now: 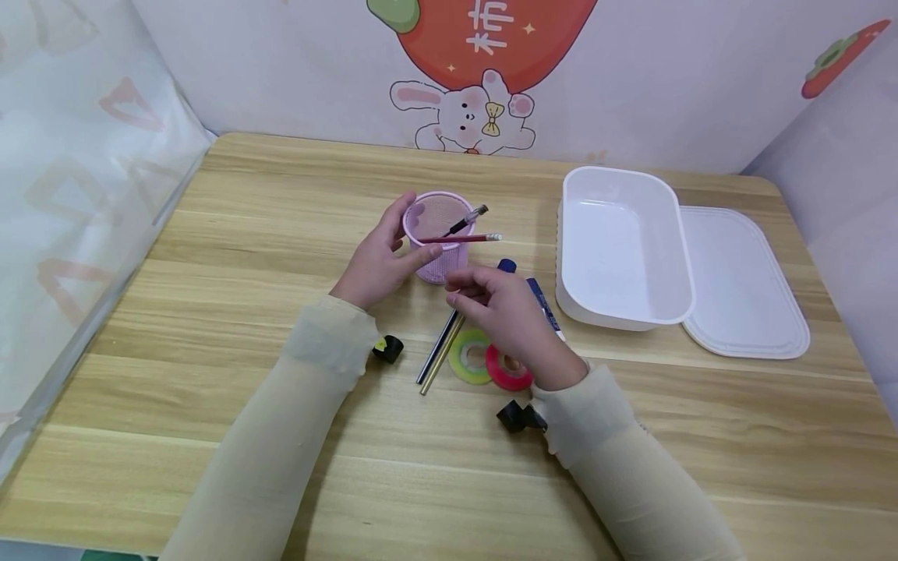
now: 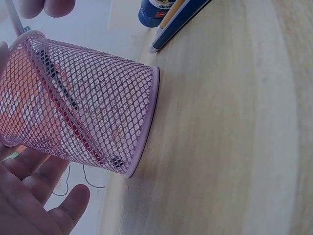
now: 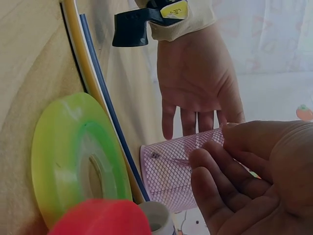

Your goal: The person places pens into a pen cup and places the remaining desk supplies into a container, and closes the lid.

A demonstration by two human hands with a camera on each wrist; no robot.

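Note:
A pink mesh pen holder [image 1: 438, 269] stands upright on the wooden table, with a black pen [image 1: 467, 221] and a red pencil [image 1: 468, 238] leaning inside it. My left hand [image 1: 379, 261] grips the holder from the left, thumb on the near side and fingers round the far side. Just right of the holder hovers my right hand [image 1: 512, 319], its fingers loosely bent and nothing between them. Below that hand lie a dark blue pencil [image 1: 436, 351] and a gold pencil [image 1: 443, 354], side by side. A green-yellow tape roll [image 1: 459, 362] and a red tape roll [image 1: 508, 379] are beside them.
A blue-capped cylinder [image 1: 507, 266] and a blue marker [image 1: 540, 298] lie partly behind my right hand. Farther right stands a white plastic box [image 1: 617, 249], with its flat white lid [image 1: 751, 288] beside it. A wall with a cartoon rabbit [image 1: 463, 117] borders the table's back.

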